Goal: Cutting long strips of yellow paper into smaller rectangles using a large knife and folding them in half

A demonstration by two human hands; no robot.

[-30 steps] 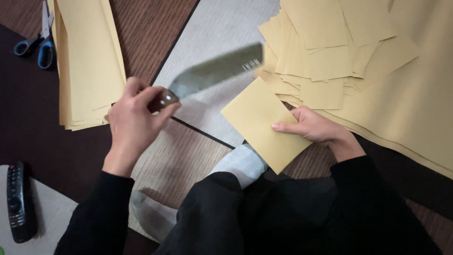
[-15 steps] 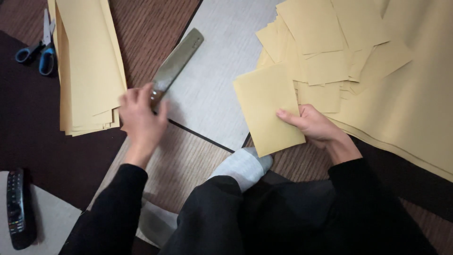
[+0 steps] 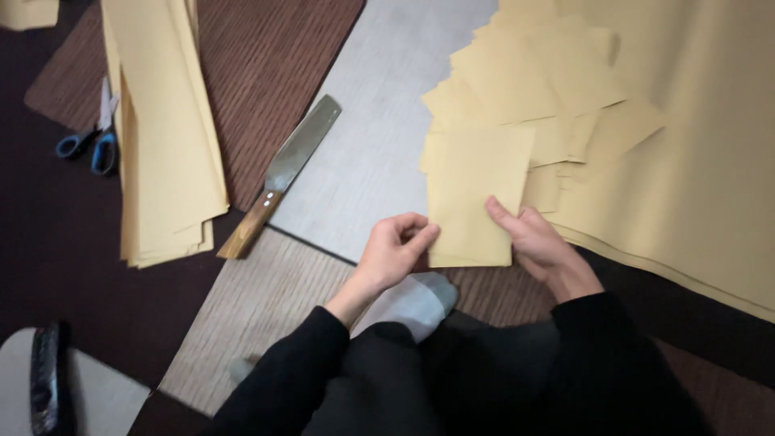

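Observation:
A small yellow paper sheet [image 3: 476, 190] lies on the floor in front of me. My left hand [image 3: 395, 246] pinches its lower left corner. My right hand [image 3: 537, 242] presses on its lower right edge with fingers spread over the paper. A flat steel knife with a wooden handle [image 3: 282, 173] lies by itself on the grey board [image 3: 379, 137], well left of my left hand. Several more cut yellow sheets [image 3: 541, 89] are piled just beyond the one I hold.
A tall stack of long yellow paper [image 3: 165, 137] lies at the left. Blue-handled scissors [image 3: 93, 141] rest beyond it. Large yellow sheets [image 3: 694, 153] cover the right side. A dark remote [image 3: 47, 379] sits at bottom left. My grey-socked foot [image 3: 416, 299] is under my hands.
My left hand set the knife down on the grey board and moved right onto the small sheet. The sheet now lies flatter, held at both lower corners.

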